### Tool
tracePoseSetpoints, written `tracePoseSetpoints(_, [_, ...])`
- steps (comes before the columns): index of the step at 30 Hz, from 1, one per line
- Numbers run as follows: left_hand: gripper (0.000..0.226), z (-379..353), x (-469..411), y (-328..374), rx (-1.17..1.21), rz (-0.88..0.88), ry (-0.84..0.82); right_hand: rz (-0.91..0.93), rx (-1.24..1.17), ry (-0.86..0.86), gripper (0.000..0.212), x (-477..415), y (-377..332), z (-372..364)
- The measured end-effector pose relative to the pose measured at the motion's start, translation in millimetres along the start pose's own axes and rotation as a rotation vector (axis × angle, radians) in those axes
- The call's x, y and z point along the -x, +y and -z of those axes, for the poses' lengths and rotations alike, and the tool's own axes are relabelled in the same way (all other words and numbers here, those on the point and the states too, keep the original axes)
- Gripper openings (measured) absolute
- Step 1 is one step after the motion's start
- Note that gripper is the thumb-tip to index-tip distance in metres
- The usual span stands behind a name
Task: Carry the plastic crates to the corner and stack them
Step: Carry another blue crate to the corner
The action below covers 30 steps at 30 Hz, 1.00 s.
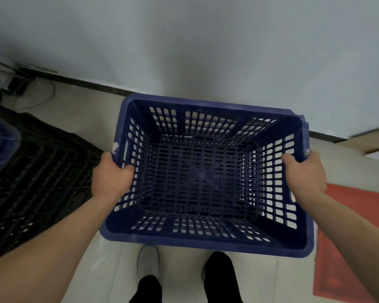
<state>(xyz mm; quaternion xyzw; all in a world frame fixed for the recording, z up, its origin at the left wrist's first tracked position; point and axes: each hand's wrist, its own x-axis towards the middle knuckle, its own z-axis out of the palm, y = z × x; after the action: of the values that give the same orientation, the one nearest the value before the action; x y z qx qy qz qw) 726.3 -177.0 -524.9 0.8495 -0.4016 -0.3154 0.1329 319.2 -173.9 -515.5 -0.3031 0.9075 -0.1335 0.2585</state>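
I hold an empty blue slotted plastic crate (206,242) in front of me, above the pale tiled floor and close to the white wall. My left hand (112,176) grips its left rim, thumb inside the crate. My right hand (304,173) grips the right rim the same way. A black slotted crate (37,178) sits on the floor to the left, and the edge of another blue crate (0,147) shows at the far left, partly cut off by the frame.
The white wall with a dark skirting strip (92,85) runs just beyond the crate. Cables (39,95) lie on the floor at the upper left. A red flat thing (354,237) lies at the right, a brown board (374,138) behind it. My feet (149,263) stand below the crate.
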Motion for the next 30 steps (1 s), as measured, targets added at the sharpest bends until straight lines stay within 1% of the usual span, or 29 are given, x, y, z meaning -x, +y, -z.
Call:
tracePoseSetpoints(6, [0.028, 2.3, 4.1, -0.5, 0.018, 0.047, -0.079, 0.012, 0.031, -0.027, 0.048, 1.1, -5.2, 3.4])
tracePoseSetpoints(12, [0.027, -1.6, 11.5, -8.0, -0.011, 0.073, -0.051, 0.036, 0.115, -0.013, 0.054, 3.1, -4.2, 1.9])
tracePoseSetpoints(18, [0.03, 2.3, 15.1, -11.3, -0.026, 0.053, -0.108, 0.027, 0.126, -0.019, 0.06, 15.1, 8.9, 2.5])
tracePoseSetpoints(22, [0.029, 7.1, 13.9, -18.8, -0.057, 0.047, -0.126, -0.006, 0.133, -0.019, 0.06, 28.8, 26.5, -1.4])
tracePoseSetpoints(25, [0.028, 8.9, 13.6, -18.2, -0.061, 0.032, -0.148, 0.007, 0.134, -0.026, 0.061, 30.5, 29.2, -1.8])
tracePoseSetpoints(28, [0.035, 15.5, 12.2, -17.2, -0.046, 0.054, -0.235, 0.02, 0.142, -0.068, 0.061, 29.3, 28.6, 2.9])
tracePoseSetpoints(30, [0.05, 23.3, 12.8, -17.8, 0.001, 0.099, -0.338, 0.032, 0.158, -0.141, 0.063, 28.4, 26.6, 10.4])
